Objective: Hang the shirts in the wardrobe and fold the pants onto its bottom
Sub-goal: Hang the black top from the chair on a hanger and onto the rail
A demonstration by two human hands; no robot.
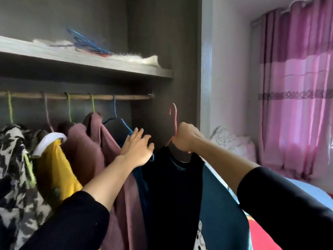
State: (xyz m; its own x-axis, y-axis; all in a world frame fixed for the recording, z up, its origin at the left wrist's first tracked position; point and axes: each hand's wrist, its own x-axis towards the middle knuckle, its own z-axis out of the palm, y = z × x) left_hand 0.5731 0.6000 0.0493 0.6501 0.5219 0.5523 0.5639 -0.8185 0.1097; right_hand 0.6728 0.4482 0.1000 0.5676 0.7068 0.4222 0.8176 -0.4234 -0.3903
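right hand (185, 137) gripping pink hanger (174, 120), dark shirt (173, 186) below rail (75, 96)

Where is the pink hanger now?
In the head view, the pink hanger is right of centre, held by the right hand, below and right of the rod.

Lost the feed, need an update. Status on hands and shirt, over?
Right hand grips pink hanger carrying dark shirt. Hook not yet on rail. Left hand presses hung clothes.
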